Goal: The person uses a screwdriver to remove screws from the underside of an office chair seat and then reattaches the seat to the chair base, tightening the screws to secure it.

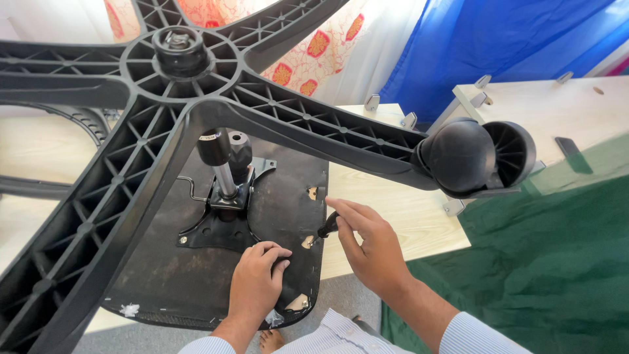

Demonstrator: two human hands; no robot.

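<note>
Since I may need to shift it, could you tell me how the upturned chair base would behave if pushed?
The star-shaped base looks stiff, being ribbed plastic. It probably tips easily, perched high on one column. Its caster would likely roll.

place: home room, I'd say, used as makeshift furniture-assembly spot
signs: floral curtain [308, 52], blue cloth [498, 46], green floor sheet [557, 275], loose wood panels w/ brackets [550, 111]

Pale wooden board [406, 216] under the black upturned chair seat [196, 275], green cloth [544, 275] alongside.
</note>
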